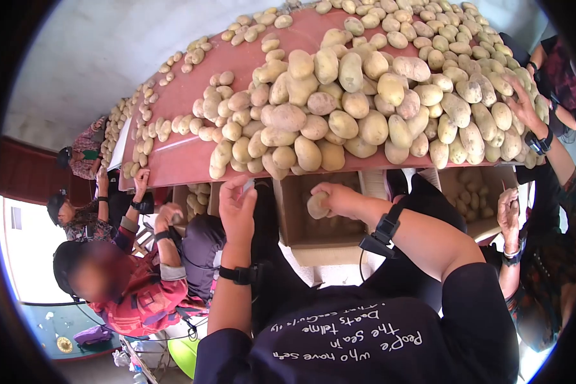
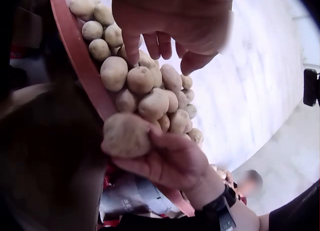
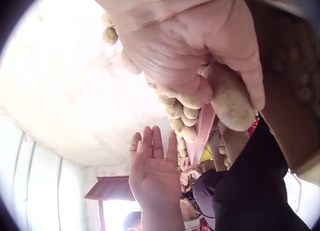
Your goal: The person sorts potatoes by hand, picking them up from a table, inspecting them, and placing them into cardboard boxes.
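Observation:
My right hand (image 1: 344, 201) pinches a potato (image 1: 318, 205) between thumb and fingers, over an open cardboard box (image 1: 320, 238). In the right wrist view that potato (image 3: 230, 98) looks oblong and pale brown. My left hand (image 1: 238, 211) is raised at the table's near edge, with nothing in its grip. The right wrist view shows this left hand (image 3: 156, 176) palm up, fingers extended. From the left wrist, the left hand (image 2: 175, 25) hangs its fingers over heaped potatoes (image 2: 140, 79), and the right hand (image 2: 175, 158) grips its potato below.
A large heap of potatoes (image 1: 345, 96) covers much of the red table (image 1: 184, 160). Another box with potatoes (image 1: 470, 195) stands to the right, and one (image 1: 198, 198) to the left. A person in a red patterned top (image 1: 144, 291) sits at left; another person's hand (image 1: 525, 105) reaches in from the right.

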`<action>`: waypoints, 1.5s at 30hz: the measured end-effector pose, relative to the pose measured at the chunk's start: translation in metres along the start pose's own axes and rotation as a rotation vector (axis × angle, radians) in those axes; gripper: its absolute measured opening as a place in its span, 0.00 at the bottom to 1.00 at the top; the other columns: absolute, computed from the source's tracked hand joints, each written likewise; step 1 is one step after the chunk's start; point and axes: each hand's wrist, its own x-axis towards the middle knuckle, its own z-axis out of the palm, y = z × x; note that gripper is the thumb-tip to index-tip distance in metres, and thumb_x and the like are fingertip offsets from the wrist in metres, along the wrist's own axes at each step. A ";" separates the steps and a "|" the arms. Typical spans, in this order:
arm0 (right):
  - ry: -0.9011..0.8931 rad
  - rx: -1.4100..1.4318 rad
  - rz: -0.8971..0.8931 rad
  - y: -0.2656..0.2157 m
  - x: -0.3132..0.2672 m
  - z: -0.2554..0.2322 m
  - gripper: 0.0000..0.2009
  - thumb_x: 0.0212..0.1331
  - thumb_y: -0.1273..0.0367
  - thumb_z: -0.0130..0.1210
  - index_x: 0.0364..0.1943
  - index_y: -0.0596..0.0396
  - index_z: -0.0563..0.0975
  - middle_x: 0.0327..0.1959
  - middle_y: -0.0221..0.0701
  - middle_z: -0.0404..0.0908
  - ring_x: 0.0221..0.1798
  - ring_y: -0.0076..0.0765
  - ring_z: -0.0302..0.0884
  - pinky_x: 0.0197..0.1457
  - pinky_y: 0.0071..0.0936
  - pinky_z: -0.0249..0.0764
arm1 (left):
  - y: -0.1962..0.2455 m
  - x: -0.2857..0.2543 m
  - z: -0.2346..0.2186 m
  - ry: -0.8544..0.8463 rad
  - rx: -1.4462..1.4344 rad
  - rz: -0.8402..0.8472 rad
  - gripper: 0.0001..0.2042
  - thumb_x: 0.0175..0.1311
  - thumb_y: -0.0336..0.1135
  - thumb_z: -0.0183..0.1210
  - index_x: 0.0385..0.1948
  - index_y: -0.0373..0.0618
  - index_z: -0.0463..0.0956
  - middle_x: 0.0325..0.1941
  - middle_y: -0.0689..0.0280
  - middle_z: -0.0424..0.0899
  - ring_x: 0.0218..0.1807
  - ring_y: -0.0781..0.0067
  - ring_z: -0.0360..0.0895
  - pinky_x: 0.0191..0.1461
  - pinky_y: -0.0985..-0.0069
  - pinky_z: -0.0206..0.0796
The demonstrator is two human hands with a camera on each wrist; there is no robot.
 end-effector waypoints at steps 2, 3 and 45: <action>0.003 -0.051 0.011 0.008 0.003 0.002 0.19 0.57 0.74 0.52 0.55 0.55 0.72 0.46 0.41 0.76 0.40 0.36 0.78 0.37 0.30 0.79 | 0.005 0.021 -0.009 0.028 0.116 0.016 0.15 0.58 0.20 0.56 0.47 0.38 0.68 0.47 0.63 0.74 0.52 0.74 0.72 0.60 0.74 0.65; -0.018 -0.042 -0.002 0.007 0.001 0.004 0.20 0.57 0.74 0.52 0.56 0.55 0.71 0.46 0.41 0.76 0.39 0.36 0.78 0.37 0.30 0.79 | 0.008 0.030 -0.011 0.043 0.177 0.028 0.14 0.58 0.20 0.56 0.47 0.38 0.68 0.47 0.63 0.75 0.53 0.73 0.72 0.60 0.74 0.64; -0.364 -0.177 0.047 -0.020 -0.012 -0.001 0.21 0.65 0.59 0.48 0.57 0.56 0.71 0.52 0.34 0.76 0.57 0.34 0.74 0.55 0.33 0.74 | 0.036 0.051 0.005 -0.197 -0.649 -0.366 0.29 0.71 0.60 0.38 0.56 0.43 0.67 0.47 0.64 0.76 0.41 0.72 0.76 0.47 0.72 0.72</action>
